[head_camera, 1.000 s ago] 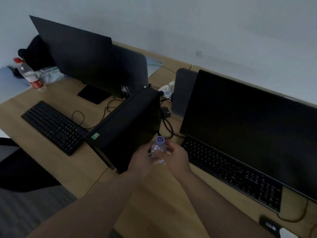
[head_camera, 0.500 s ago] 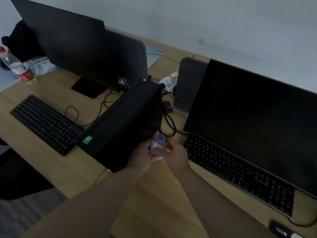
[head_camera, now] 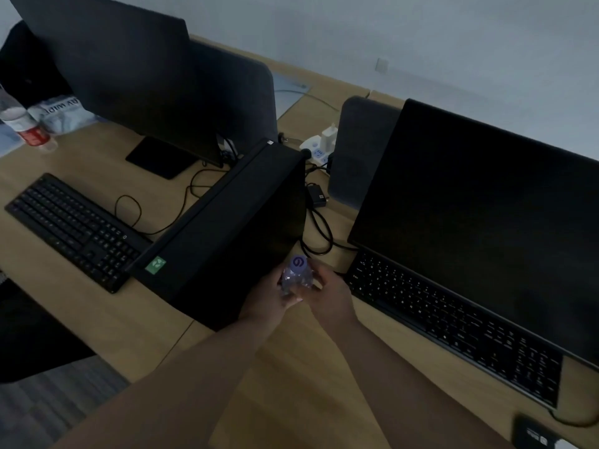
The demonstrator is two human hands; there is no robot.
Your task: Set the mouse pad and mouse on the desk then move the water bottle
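Observation:
A small clear water bottle (head_camera: 296,275) with a purple cap stands upright on the wooden desk (head_camera: 301,367), between a black computer tower and the right keyboard. My left hand (head_camera: 270,298) wraps its left side and my right hand (head_camera: 330,294) wraps its right side, both gripping it. At the bottom right corner a dark mouse pad (head_camera: 534,434) shows, with a white edge of what may be the mouse (head_camera: 565,444), mostly cut off by the frame.
A black tower (head_camera: 227,228) lies just left of the bottle. The right keyboard (head_camera: 453,322) and monitor (head_camera: 479,202) stand close on the right. Cables (head_camera: 319,234) trail behind. Farther left are another keyboard (head_camera: 74,228), a monitor (head_camera: 116,76) and a red-labelled bottle (head_camera: 27,128).
The view has shifted left and slightly down. Both hands stay on the water bottle, which has moved a little forward toward the tower's front corner.

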